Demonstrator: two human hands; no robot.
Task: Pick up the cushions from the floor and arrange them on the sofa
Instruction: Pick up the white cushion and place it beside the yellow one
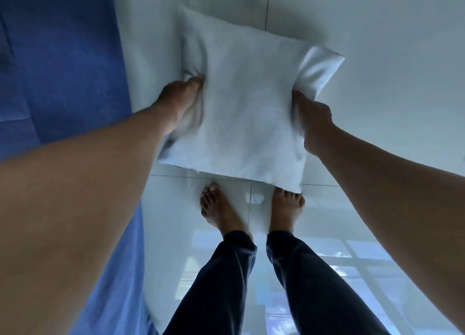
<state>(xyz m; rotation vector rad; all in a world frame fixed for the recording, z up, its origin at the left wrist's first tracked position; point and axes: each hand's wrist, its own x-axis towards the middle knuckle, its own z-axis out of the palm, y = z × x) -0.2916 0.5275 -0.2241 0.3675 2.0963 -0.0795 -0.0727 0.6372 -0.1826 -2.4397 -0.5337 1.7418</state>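
A white square cushion point(247, 108) is held flat above the glossy floor, in front of my bare feet. My left hand point(181, 103) grips its left edge, fingers pressed into the fabric. My right hand point(312, 123) grips its right edge just below the far right corner. The sofa point(63, 65), covered in blue cloth, runs along the left side of the view, beside my left arm.
White glossy floor tiles point(377, 70) fill the middle and right and mirror a window near the bottom right. My two bare feet point(221, 211) and dark trouser legs stand just under the cushion's near edge.
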